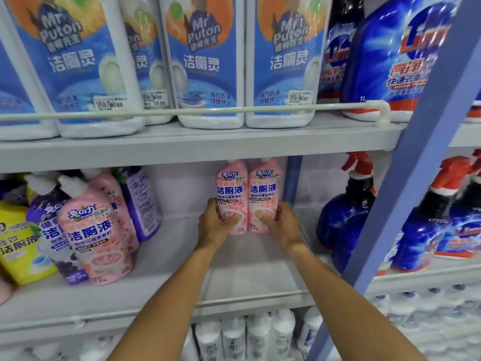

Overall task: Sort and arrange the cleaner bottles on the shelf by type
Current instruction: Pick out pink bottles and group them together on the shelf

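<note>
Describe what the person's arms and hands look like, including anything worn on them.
The left hand and right hand are bare: no gloves, rings, watch or bracelet visible. Both arms are uncovered as far as the frame shows, with no sleeve in view.

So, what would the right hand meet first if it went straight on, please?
The right hand grips the right pink bottle, so that comes first; beyond it, probably the shelf's back wall, though depth is unclear.

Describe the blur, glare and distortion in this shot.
Head view: wide-angle bending curves the shelf rail and leans the blue post; the pink bottles held mid-frame read clearest; white bottles at the bottom are smeared soft; highlights glint on the blue spray bottle; lighting is even, shadows faint.
</note>
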Demonstrator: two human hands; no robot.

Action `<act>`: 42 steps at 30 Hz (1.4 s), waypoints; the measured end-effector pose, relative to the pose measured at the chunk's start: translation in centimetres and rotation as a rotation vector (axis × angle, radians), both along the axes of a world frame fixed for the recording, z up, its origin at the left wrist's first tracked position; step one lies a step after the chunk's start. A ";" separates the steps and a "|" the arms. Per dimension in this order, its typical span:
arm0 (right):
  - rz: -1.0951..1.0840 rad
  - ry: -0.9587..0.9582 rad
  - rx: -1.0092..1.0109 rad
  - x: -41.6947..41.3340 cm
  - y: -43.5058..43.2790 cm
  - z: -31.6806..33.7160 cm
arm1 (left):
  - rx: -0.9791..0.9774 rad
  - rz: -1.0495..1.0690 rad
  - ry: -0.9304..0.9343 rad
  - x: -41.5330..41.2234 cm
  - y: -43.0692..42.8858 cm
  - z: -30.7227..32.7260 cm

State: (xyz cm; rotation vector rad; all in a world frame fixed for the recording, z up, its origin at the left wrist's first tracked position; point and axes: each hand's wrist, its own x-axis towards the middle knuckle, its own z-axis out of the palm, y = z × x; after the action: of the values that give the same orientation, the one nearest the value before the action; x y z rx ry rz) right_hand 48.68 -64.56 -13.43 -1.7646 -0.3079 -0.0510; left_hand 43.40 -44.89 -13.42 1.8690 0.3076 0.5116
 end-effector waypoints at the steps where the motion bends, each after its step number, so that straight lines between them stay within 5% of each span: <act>1: 0.015 0.014 0.015 0.6 0.1 -0.1 | 0.004 0.005 -0.005 0.6 0.0 -0.1; 24: 0.056 0.022 0.111 3.9 0.3 -1.4 | 0.028 0.149 -0.054 3.6 -1.1 -1.0; 32: 0.062 0.035 0.032 2.8 0.1 -0.7 | -0.086 0.056 -0.031 3.0 -0.6 -0.6; 42: -0.208 0.248 0.262 -2.0 0.2 1.8 | -0.334 0.079 -0.093 -3.5 2.8 0.2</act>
State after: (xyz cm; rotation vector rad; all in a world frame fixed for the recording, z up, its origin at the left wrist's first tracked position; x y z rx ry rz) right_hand 46.64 -64.35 -11.62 -1.5173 0.0616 -0.0201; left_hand 39.86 -42.11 -13.20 1.5094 0.3808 0.5622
